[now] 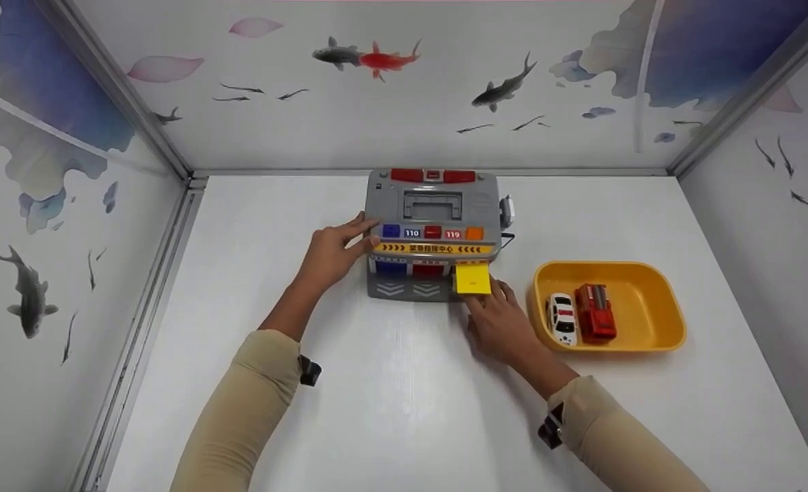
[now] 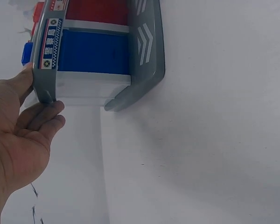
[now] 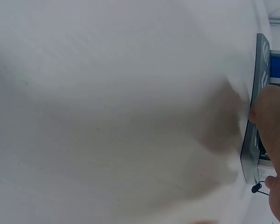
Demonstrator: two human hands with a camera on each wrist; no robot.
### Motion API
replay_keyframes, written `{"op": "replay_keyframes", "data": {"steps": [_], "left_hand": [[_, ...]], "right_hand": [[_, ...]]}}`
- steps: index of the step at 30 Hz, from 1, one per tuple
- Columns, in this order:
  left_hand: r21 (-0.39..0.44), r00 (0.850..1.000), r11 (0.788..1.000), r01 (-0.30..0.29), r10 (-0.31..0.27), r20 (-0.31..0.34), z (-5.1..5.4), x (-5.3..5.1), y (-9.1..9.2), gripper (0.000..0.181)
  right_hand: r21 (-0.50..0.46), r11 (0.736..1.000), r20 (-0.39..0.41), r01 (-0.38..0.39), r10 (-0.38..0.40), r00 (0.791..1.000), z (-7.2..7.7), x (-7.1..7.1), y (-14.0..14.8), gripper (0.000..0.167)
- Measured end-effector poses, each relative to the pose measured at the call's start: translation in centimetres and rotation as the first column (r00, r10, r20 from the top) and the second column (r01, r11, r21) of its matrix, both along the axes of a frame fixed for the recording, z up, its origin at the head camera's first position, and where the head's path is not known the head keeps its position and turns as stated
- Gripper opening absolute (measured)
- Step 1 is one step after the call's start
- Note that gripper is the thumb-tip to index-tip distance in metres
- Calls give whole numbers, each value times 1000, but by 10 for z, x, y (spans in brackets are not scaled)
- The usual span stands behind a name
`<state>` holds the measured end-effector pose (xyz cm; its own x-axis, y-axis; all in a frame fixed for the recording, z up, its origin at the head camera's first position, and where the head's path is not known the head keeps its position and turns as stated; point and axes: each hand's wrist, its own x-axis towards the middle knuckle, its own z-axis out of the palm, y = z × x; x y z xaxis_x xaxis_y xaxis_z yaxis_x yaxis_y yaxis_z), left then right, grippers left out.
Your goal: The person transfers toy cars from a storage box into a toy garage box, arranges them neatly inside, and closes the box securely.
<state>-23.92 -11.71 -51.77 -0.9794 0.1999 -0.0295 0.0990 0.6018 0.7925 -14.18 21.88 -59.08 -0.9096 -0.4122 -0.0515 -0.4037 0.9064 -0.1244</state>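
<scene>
A grey toy garage [image 1: 384,198] stands against the back wall, with blue, red and orange buttons on its roof. My left hand [image 1: 335,254] grips its left roof edge; in the left wrist view the thumb lies on the edge and the fingers curl beneath it. The blue door [image 2: 93,52] and red door [image 2: 98,10] are down. At the right bay the yellow door [image 1: 472,279] is swung up and outward. Under this door reaches my right hand [image 1: 498,320], its fingertips hidden, so whether they hold anything is unclear.
To the right sits a yellow tray [image 1: 639,307] holding a white toy car [image 1: 563,320] and a red toy fire truck [image 1: 595,314]. A small handset-like piece [image 1: 507,211] sticks out from the garage's right side. Printed panels enclose the white table [image 1: 404,403] at the back and sides.
</scene>
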Motion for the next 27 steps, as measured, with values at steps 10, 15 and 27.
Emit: {"op": "replay_keyframes", "data": {"steps": [10,15,27], "left_hand": [[17,1000,1000,5,-5,2,-2,0,-3,50],[10,1000,1000,2,-2,5,-4,0,-3,51],[2,1000,1000,0,0,7,-2,0,0,52]], "right_hand": [[2,999,-17,-39,40,999,-1,0,1,66],[19,1000,28,3,-3,1000,0,-2,0,67],[20,999,18,36,-37,999,1,-12,-2,68]]}}
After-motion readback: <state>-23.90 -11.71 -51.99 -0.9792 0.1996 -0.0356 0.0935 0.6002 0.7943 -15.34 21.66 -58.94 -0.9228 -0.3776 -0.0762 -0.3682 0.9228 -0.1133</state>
